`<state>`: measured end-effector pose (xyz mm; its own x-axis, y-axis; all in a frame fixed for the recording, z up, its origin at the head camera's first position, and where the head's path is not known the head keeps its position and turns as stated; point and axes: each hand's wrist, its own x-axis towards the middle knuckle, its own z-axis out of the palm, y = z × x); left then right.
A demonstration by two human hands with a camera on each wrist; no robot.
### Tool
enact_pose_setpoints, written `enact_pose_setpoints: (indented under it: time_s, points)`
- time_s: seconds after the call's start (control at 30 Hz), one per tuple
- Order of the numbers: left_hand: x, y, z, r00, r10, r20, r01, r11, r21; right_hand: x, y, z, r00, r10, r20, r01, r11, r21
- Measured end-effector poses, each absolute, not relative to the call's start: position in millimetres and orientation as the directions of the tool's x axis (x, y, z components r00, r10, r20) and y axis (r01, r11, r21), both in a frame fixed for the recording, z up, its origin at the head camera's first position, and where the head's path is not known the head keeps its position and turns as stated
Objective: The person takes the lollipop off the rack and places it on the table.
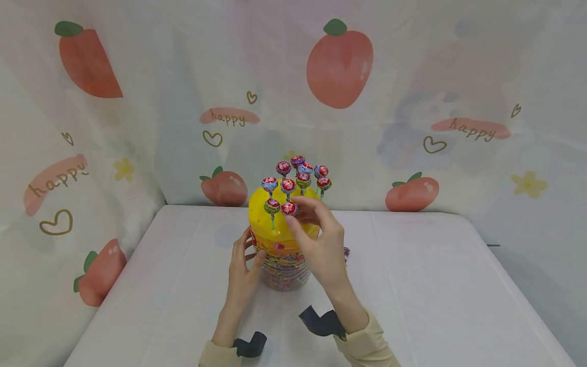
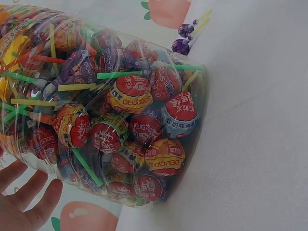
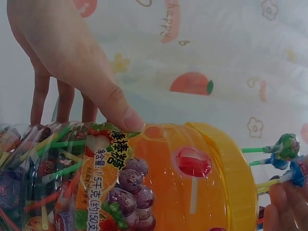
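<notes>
A clear plastic jar full of wrapped lollipops stands on the table, its yellow lid studded with several upright lollipops. My left hand holds the jar's left side, thumb on the front and fingers round behind. In the right wrist view the thumb tip lies against the jar's printed label. Over the lid's front right, my right hand pinches a red-topped lollipop between thumb and forefinger. The right wrist view catches those fingers at its lower edge, beside blue and green wrapped lollipops.
A few purple-wrapped lollipops lie on the white tabletop beside the jar, mostly hidden by my right hand in the head view. Behind the table hangs a printed cloth with peaches and hearts.
</notes>
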<state>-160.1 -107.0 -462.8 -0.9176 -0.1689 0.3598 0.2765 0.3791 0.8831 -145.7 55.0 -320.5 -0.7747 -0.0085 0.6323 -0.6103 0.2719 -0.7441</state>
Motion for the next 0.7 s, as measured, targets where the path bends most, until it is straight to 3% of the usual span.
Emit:
enact_pose_setpoints:
  time_s: [0.7]
  points:
    - [-160.3, -106.6, -463.9, -0.914, -0.169, 0.369, 0.281, 0.392, 0.876, -141.4, 56.1, -314.3, -0.749, 0.030, 0.662, -0.629, 0.282, -0.724]
